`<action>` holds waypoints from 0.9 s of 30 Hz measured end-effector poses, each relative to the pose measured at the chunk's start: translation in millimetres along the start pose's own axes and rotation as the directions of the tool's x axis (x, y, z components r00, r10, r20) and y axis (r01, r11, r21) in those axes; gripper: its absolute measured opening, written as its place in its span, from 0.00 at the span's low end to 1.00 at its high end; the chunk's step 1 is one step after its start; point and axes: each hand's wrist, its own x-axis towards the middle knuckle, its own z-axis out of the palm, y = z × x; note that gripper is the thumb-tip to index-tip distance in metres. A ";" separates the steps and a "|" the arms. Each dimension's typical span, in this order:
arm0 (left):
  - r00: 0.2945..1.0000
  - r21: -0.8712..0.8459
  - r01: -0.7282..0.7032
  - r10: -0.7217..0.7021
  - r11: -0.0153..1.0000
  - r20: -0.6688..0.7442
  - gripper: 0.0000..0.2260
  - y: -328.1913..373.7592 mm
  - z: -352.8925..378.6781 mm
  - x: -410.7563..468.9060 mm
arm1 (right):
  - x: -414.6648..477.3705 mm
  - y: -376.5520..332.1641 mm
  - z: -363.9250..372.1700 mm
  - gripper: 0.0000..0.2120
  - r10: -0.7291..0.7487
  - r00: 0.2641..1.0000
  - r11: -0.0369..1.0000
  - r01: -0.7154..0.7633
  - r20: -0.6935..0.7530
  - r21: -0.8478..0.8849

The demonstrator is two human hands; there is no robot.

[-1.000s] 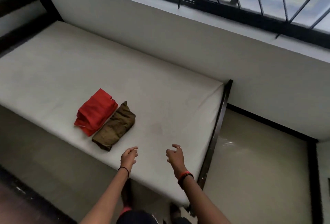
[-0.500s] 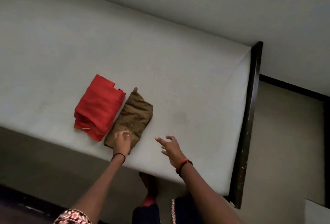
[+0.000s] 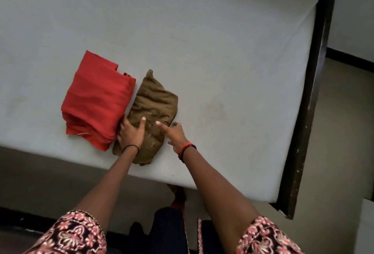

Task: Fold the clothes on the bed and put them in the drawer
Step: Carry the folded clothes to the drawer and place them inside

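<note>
Pressing the brown bundle [image 3: 155, 102] on the bed [image 3: 222, 51], left hand [image 3: 130, 134] and right hand [image 3: 176, 134] lie spread open.

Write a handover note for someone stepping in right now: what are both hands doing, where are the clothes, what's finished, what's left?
Left hand rests on the folded olive-brown cloth bundle; right hand, fingers straight, touches its right edge.
Folded red cloth bundle lies beside it on the white mattress.
Done: both folded. To do: carry them to the drawer, not in view.

Left hand [image 3: 131, 133] and right hand [image 3: 175, 134] rest on brown garment [image 3: 155, 100], beside red garment [image 3: 97, 96] on bed [image 3: 232, 51]
</note>
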 end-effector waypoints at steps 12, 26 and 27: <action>0.923 -0.111 0.153 -0.102 0.982 0.372 0.28 16.8 -22.3 14.3 | 20.3 8.6 -16.5 0.26 0.019 1.000 0.996 -0.018 -0.012 0.086; 0.744 -0.234 -0.049 0.192 0.971 0.640 0.48 79.6 -15.1 -105.1 | -68.7 -8.6 -132.1 0.26 -0.035 0.996 0.983 0.020 0.082 0.183; 0.738 -0.240 -0.066 0.209 0.969 0.641 0.46 86.4 -11.8 -118.2 | -81.2 -9.1 -143.7 0.27 -0.044 0.995 0.981 0.027 0.089 0.191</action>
